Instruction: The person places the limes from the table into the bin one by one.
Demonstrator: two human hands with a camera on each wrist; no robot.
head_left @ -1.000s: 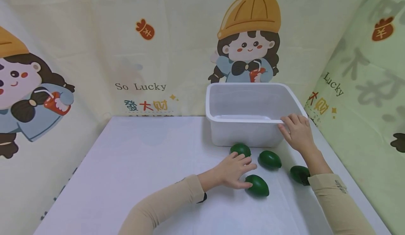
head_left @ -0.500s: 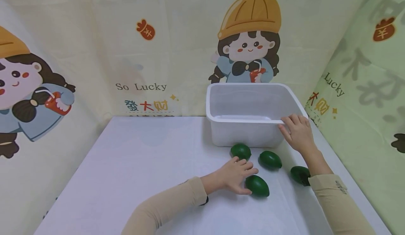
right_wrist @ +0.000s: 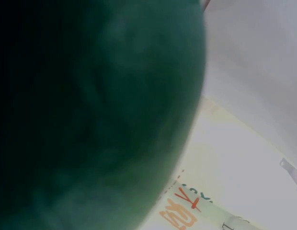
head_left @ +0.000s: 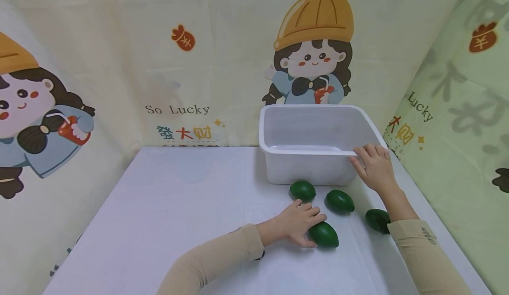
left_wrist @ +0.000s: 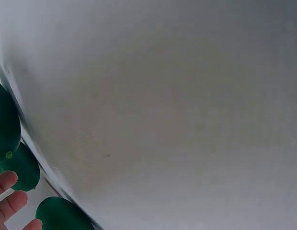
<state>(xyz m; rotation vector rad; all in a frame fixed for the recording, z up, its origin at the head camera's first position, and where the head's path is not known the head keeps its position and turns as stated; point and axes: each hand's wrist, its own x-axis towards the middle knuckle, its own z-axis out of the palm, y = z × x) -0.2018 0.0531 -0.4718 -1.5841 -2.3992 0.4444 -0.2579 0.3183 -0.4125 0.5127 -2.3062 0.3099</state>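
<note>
My left hand [head_left: 298,224] reaches over the table with fingers spread, fingertips right at the top of the nearest green lemon-shaped fruit [head_left: 325,235] and thumb low at its left side. In the left wrist view, fingertips [left_wrist: 13,202] show beside another such fruit [left_wrist: 62,214]. My right hand [head_left: 374,167] grips the front rim of a white plastic bin [head_left: 310,167], fingers over the edge and thumb outside. Two more green fruits lie before the bin, a left one [head_left: 302,190] and a middle one [head_left: 339,201].
Partly behind my right wrist lies another green fruit [head_left: 376,220]; a blurred green surface [right_wrist: 115,105] fills much of the right wrist view. The white-covered table [head_left: 191,198] meets printed cloth walls [head_left: 222,65] at the back and sides.
My left hand has drawn nearer and slightly right, off the fruit by the bin, and its fingers now reach over the nearest fruit. The right hand and bin have stayed put.
</note>
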